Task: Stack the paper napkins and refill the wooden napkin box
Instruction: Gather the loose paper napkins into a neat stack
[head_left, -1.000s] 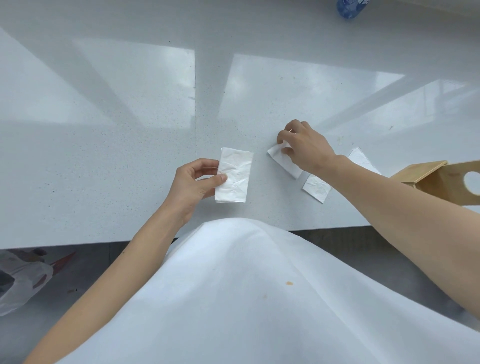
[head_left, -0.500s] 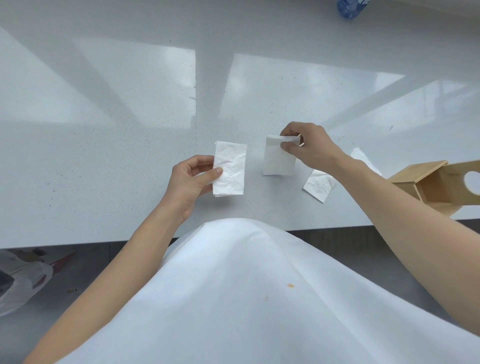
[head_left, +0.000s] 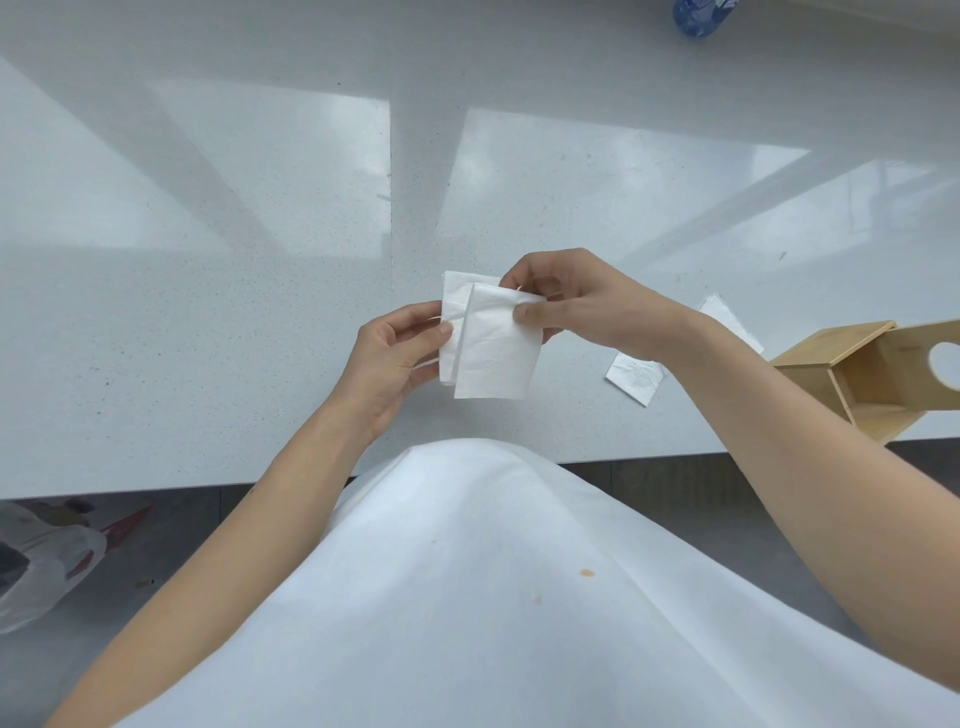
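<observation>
Over the near edge of the table (head_left: 208, 322), a glossy pale speckled slab with window reflections across it, both hands meet at mid-width. Dark grey floor (head_left: 649, 473) shows below the near edge; a crumpled plastic bag (head_left: 47, 561) lies on it at far left. A blue bottle (head_left: 698, 15) is cut off at the far edge, right of centre. Left half of the table is bare, plenty of open surface there and toward the far edge.

Left hand (head_left: 392, 364) pinches a folded napkin (head_left: 452, 322) by its left edge, thumb on top, fingers curled under. Right hand (head_left: 576, 306) pinches a second napkin (head_left: 498, 353) at its top right corner between thumb and forefinger; this one overlaps the first, offset right and down, edges not lined up. Both are thin, white, lightly creased rectangles, held just above the surface.

Two loose napkins lie flat near the right arm: one (head_left: 636, 376) by the near edge, another (head_left: 727, 322) farther back, partly hidden by the forearm. The wooden napkin box (head_left: 862, 379), light plywood with a round cut-out, sits on its side at the near right corner, open end facing left, overhanging the edge. White apron (head_left: 467, 597) fills the foreground.
</observation>
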